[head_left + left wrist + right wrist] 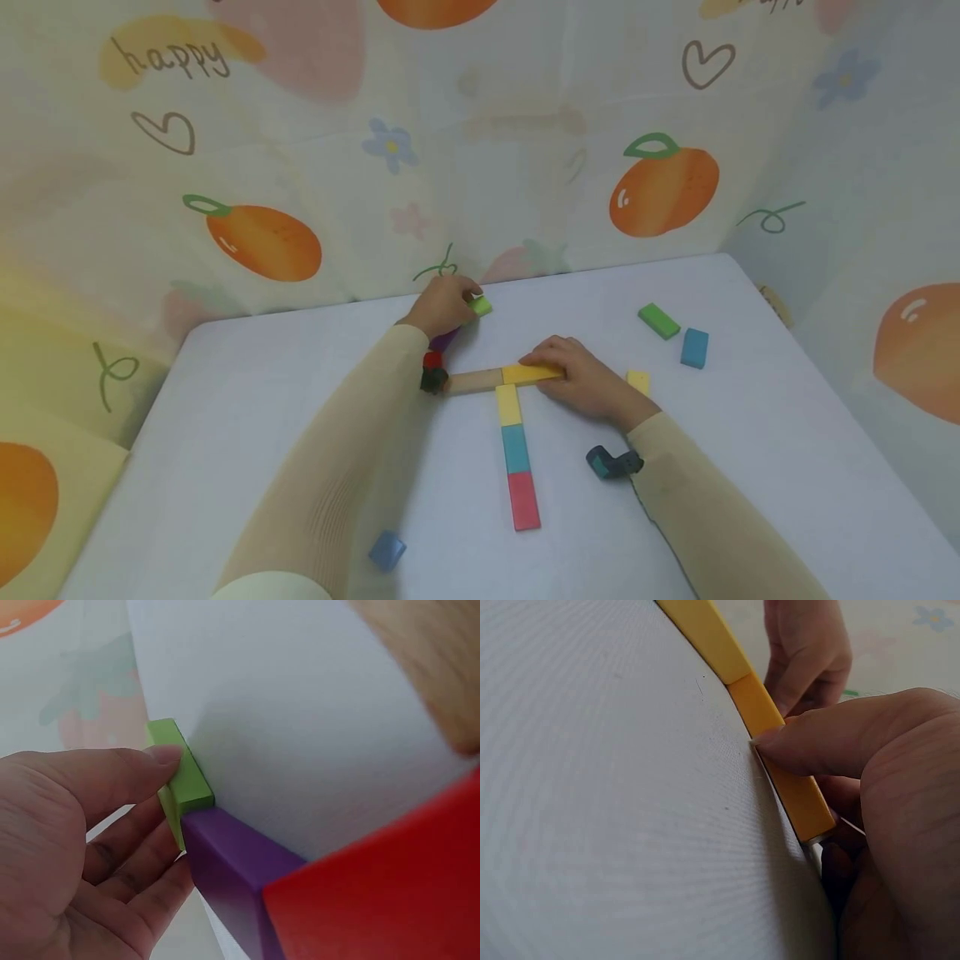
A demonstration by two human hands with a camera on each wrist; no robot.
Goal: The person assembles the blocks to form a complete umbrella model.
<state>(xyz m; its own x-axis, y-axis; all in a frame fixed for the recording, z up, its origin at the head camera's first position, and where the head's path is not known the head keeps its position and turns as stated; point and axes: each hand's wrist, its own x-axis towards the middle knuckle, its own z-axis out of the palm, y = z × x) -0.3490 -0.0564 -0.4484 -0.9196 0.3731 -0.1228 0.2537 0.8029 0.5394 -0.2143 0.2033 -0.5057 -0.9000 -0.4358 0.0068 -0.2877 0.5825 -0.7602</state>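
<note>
At the far side of the table my left hand (441, 307) pinches a light green block (191, 780) between thumb and fingers. The block's near end meets a purple block (240, 851), which adjoins a red block (382, 892). From that corner a plain wooden block (474, 382) runs right to an orange-yellow block (517, 374). My right hand (588, 382) pinches this block near its right end, thumb on the near side and fingers behind. Below their joint a column of yellow (508, 405), teal (515, 448) and red (524, 502) blocks extends toward me.
Right of my right hand lie a green block (659, 321), a blue block (694, 348) and a yellow block (638, 382) partly hidden by the wrist. Another blue block (387, 551) sits near the left forearm. A printed cloth wall (510, 183) rises behind the white table (285, 375).
</note>
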